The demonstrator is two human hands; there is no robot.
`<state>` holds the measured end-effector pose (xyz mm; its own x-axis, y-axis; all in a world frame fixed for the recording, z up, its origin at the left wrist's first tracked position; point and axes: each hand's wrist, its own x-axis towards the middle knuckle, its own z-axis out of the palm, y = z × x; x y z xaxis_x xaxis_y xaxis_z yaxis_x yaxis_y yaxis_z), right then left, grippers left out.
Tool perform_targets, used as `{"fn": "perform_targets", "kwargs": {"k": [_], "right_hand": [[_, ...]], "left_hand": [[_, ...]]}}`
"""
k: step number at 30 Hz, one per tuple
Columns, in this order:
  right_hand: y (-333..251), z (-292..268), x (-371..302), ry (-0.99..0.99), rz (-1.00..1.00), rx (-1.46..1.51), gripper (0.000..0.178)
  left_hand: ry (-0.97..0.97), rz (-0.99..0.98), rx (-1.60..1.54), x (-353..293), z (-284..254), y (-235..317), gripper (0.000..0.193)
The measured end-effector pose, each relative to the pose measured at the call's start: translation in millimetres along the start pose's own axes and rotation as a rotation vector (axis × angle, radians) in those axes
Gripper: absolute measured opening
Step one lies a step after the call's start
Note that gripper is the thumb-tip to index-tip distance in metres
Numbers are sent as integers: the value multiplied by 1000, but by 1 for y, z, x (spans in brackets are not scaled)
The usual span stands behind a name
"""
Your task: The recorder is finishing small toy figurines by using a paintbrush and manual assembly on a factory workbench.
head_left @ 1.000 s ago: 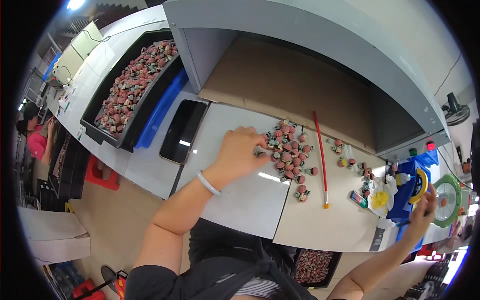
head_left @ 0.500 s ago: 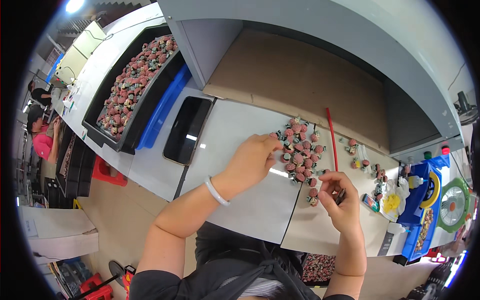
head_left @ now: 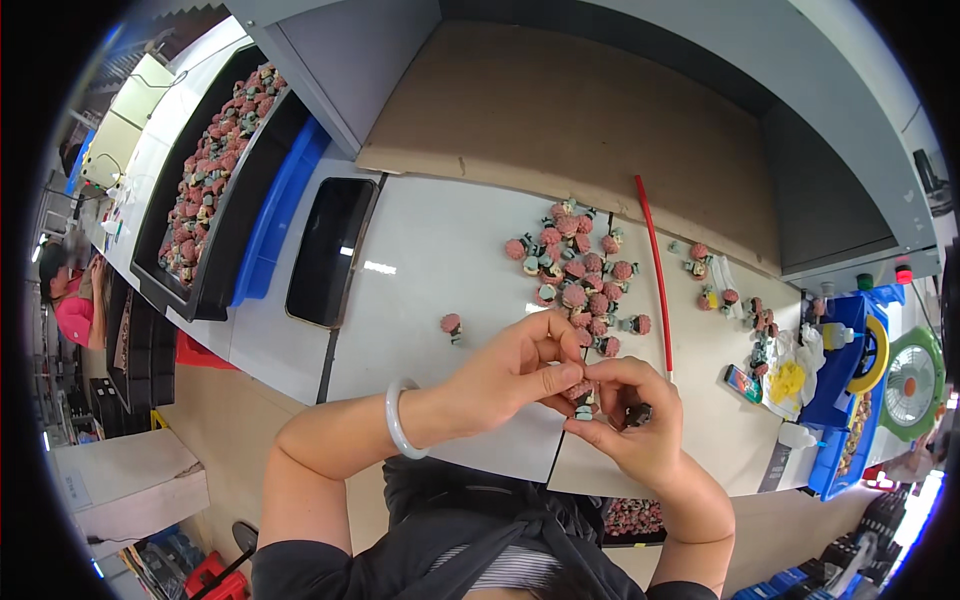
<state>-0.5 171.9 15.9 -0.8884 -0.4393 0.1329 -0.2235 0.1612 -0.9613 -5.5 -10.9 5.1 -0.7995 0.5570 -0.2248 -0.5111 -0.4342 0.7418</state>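
Both hands meet above the near edge of the work table. Between them is a small figurine (head_left: 584,408) with a bumpy pink head and a grey-green lower part. My left hand (head_left: 515,380), with a pale bangle at its wrist, pinches at the figurine's top with thumb and forefinger. My right hand (head_left: 640,405) is closed around its other side. A small dark object (head_left: 637,413) shows in the curled fingers of the right hand; its kind is unclear. Just beyond lies a loose cluster of similar figurines (head_left: 573,296), and one separate figurine (head_left: 452,325) rests to the left.
A phone (head_left: 331,250) lies left of the cluster, beside a black bin (head_left: 215,290) heaped with figurines. Right of the cluster are a red stick (head_left: 655,270), a few more figurines and a blue tray (head_left: 828,465). A grey booth (head_left: 330,85) with a brown board floor stands behind.
My hands have come together, the left moving from the cluster toward the right, and a figurine is now between them. One figurine now lies alone left of the cluster. The view has shifted.
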Motion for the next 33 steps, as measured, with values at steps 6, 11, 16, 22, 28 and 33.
{"fn": "perform_targets", "kwargs": {"k": [6, 11, 16, 22, 28, 33], "right_hand": [[2, -5, -4, 1, 136, 174, 46], [1, -4, -4, -23, 174, 210, 48], [8, 0, -6, 24, 127, 174, 51], [-3, -59, 13, 188, 458, -698, 31], [13, -61, 12, -50, 469, -905, 19], [-12, -45, -13, 312, 112, -264, 8]], "left_hand": [[-22, 69, 7, -1, 2, -1, 20], [-18, 52, 1, -4, 2, 1, 21], [7, 65, 63, -2, 3, -4, 17], [113, 12, -19, 1, 7, 0, 18], [129, 74, 202, 1, 4, -4, 27], [178, 275, 585, -1, 8, -7, 35]]}}
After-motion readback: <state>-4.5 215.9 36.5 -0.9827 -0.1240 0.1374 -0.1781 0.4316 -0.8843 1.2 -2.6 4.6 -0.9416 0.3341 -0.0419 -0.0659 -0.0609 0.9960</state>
